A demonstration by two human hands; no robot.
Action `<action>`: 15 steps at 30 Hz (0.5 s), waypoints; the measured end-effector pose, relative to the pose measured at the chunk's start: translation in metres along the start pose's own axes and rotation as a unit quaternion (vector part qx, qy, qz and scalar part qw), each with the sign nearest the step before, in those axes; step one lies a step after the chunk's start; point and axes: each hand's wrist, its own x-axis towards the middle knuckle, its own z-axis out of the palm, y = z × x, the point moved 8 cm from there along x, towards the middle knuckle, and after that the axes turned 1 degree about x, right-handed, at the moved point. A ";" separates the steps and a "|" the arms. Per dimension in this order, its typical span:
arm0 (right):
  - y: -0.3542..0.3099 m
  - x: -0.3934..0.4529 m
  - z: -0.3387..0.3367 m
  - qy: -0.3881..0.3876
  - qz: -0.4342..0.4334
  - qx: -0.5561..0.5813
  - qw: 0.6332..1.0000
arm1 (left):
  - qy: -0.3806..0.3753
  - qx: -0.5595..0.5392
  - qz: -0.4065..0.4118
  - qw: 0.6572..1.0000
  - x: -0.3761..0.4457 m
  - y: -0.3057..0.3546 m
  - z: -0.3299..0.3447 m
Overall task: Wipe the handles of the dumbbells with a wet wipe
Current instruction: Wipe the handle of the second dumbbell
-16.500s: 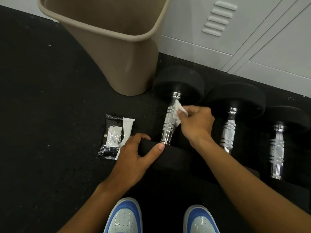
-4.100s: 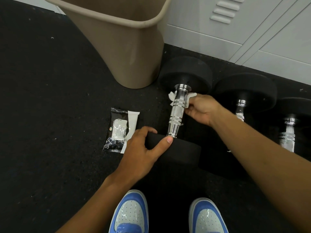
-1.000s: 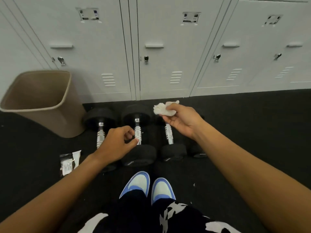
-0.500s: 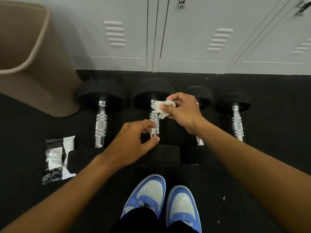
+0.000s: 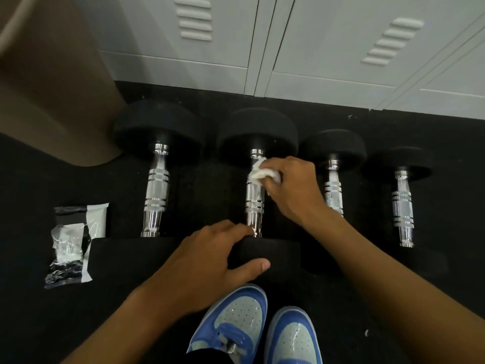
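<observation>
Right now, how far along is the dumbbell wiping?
Done: cannot tell from this view alone. In hand: the right hand presses the wipe on the second handle while the left hand steadies its near weight. Left: probably the third handle and fourth handle.

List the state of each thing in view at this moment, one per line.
Right hand: holds the wet wipe against the second dumbbell's handle, near its far end.
Left hand: grips the second dumbbell's near head.
Other three dumbbells: lying on the floor, untouched.
Wipe packet: lying on the floor, left of the dumbbells.
Bin: upright.
</observation>
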 end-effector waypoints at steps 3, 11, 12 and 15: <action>0.010 0.020 -0.002 0.039 0.054 -0.019 0.998 | 0.004 -0.021 -0.009 1.000 0.000 -0.002 0.002; -0.012 -0.004 0.008 -0.007 -0.064 -0.011 0.998 | -0.021 -0.070 -0.032 0.997 0.003 -0.010 0.004; -0.008 0.006 0.008 -0.009 -0.057 -0.008 0.998 | -0.028 -0.081 -0.033 0.996 0.005 -0.009 0.004; -0.004 0.026 0.018 0.004 -0.011 -0.062 0.998 | -0.047 -0.105 -0.033 0.993 0.009 -0.006 0.005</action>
